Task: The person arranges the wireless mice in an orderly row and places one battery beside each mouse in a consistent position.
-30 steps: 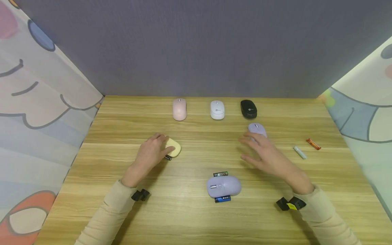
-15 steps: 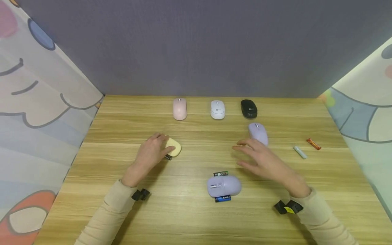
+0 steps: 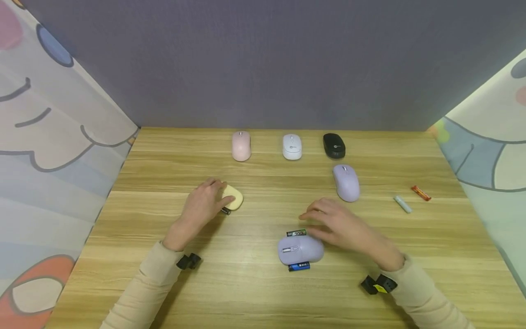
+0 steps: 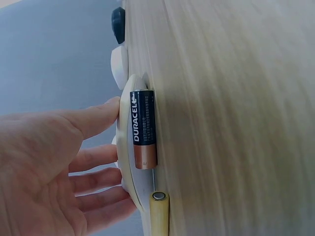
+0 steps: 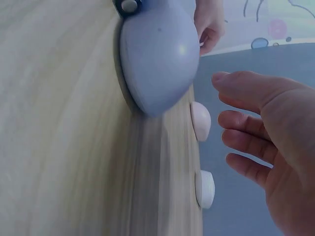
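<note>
While left hand (image 3: 201, 201) grips yellow mouse (image 3: 235, 197) (Duracell battery (image 4: 143, 120) beside), right hand (image 3: 343, 226) hovers, relaxed, near front lilac mouse (image 3: 309, 250).

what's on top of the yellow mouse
The left hand holds the yellow mouse from above, covering part of its top in the head view. The uncovered part looks bare; what lies beneath the hand cannot be seen there.

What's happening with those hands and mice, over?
Left hand holds yellow mouse. Right hand holds nothing, by nearer purple mouse. Possibly in the way: green-ended battery, blue battery flanking that mouse.
</note>
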A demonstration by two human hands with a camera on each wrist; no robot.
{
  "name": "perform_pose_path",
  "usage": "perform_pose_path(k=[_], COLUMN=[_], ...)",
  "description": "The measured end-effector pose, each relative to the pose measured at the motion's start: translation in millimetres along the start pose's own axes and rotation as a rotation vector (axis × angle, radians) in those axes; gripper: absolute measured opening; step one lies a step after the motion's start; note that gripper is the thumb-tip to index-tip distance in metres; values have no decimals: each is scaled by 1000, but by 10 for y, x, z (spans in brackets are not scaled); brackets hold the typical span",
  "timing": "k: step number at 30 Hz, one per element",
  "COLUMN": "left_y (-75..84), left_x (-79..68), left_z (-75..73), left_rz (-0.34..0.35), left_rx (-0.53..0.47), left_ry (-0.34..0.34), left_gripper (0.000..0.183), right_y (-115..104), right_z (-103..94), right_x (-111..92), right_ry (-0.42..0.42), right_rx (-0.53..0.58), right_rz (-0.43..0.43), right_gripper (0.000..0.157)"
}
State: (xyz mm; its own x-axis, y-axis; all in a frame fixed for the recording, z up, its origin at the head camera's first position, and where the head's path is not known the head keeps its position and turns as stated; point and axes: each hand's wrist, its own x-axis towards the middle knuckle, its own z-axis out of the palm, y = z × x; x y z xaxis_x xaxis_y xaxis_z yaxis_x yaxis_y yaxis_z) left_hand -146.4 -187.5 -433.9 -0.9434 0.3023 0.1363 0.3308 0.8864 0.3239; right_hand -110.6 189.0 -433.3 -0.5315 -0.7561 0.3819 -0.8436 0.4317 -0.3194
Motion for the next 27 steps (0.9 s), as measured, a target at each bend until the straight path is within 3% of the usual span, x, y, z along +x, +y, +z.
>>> perform_pose_path(k=[15, 27], left_y=[4, 10], left_x=[8, 16], left_z=[4, 2], left_rz=[-6, -5], left_rx=[7, 1], left_ry=[-15, -18], left_gripper=[52, 53], right_y=[-134, -137], right_z=[-1, 14], right_x=[-36, -143], right_ry=[-162, -166], right_rx=[53, 62], right_rz=[49, 30], right_gripper=[34, 39])
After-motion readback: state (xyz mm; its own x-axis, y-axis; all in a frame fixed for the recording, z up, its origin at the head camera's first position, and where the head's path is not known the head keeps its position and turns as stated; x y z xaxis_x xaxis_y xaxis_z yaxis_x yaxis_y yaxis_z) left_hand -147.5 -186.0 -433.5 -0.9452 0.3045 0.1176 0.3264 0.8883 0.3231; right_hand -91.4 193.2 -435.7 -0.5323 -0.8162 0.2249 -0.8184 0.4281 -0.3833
